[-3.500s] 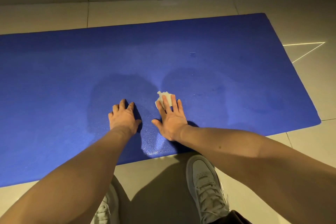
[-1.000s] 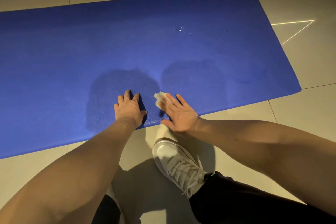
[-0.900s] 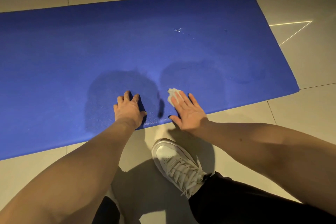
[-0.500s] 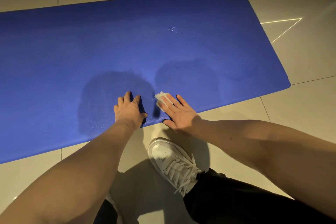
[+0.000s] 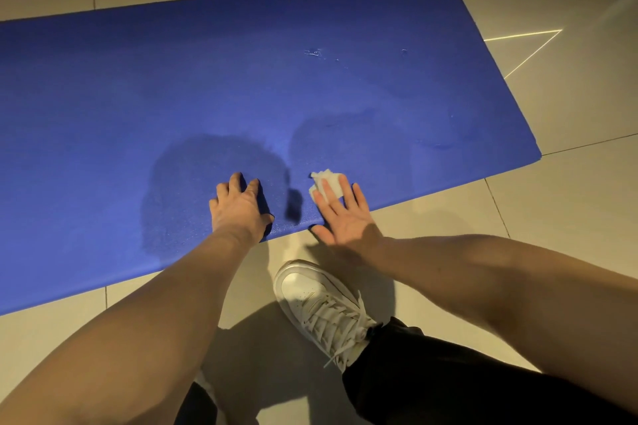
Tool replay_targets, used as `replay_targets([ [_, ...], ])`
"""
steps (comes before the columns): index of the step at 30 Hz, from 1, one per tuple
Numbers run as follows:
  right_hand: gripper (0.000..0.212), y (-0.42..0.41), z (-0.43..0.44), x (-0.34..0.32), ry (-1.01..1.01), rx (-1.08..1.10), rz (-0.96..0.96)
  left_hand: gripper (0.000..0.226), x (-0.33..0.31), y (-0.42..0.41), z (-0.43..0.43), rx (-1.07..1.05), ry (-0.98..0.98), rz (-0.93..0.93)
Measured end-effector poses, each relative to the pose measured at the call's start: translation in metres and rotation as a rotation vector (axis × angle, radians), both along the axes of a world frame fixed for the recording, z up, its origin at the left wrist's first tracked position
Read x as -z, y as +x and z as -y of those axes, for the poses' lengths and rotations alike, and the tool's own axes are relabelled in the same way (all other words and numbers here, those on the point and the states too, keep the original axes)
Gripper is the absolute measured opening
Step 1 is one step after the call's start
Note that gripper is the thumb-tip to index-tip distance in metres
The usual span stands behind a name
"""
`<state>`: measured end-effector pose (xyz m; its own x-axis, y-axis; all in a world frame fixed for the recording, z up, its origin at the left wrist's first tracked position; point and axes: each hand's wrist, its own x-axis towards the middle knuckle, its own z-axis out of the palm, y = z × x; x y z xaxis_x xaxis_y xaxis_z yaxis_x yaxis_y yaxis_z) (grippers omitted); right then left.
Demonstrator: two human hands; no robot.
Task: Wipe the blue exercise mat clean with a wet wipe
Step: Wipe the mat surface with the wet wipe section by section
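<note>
The blue exercise mat [image 5: 241, 86] lies across the tiled floor, its near edge just in front of me. Two darker damp patches show on it near my hands. My right hand [image 5: 340, 216] presses a crumpled white wet wipe [image 5: 328, 183] flat onto the mat with straight fingers, close to the near edge. My left hand [image 5: 240, 209] rests on the mat to its left with its fingers bent, holding nothing. Small white specks [image 5: 314, 52] sit farther out on the mat.
My white sneaker [image 5: 321, 307] and black trouser leg [image 5: 448, 379] are on the beige floor tiles [image 5: 569, 203] just below my right hand. A thin triangle of light [image 5: 524, 45] falls on the floor right of the mat's end.
My right hand has slid the wipe back and forth along the mat's near edge and now sits a little further right. My left hand has stayed put.
</note>
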<state>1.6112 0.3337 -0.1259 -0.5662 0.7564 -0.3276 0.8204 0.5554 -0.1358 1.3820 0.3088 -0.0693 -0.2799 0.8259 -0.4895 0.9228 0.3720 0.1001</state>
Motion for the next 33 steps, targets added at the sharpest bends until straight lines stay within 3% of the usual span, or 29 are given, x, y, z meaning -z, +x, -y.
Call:
replay_targets([
  [5,0.072,0.004,-0.017,-0.001,0.024,-0.199,0.036,0.082,0.000,0.000,-0.002,0.000,0.007,0.003],
  [11,0.077,0.047,-0.018,-0.009,0.085,0.161,0.037,0.082,-0.002,-0.003,0.000,-0.004,0.000,0.010],
  [15,0.085,0.016,-0.015,-0.012,0.032,0.327,-0.031,0.082,-0.002,-0.004,-0.001,-0.012,-0.003,0.013],
  [19,0.078,-0.019,-0.009,-0.009,-0.044,-0.030,-0.197,0.084,0.000,-0.003,-0.001,-0.006,0.005,0.009],
  [24,0.072,-0.015,-0.030,-0.003,0.042,-0.211,-0.096,0.084,0.000,-0.005,-0.002,-0.011,0.002,0.015],
  [29,0.076,0.017,-0.061,-0.008,0.129,0.240,0.016,0.084,0.000,-0.010,-0.006,-0.019,0.005,0.011],
  [33,0.079,-0.011,-0.060,-0.011,0.094,0.330,0.066,0.083,-0.001,-0.014,-0.012,-0.012,0.013,0.002],
])
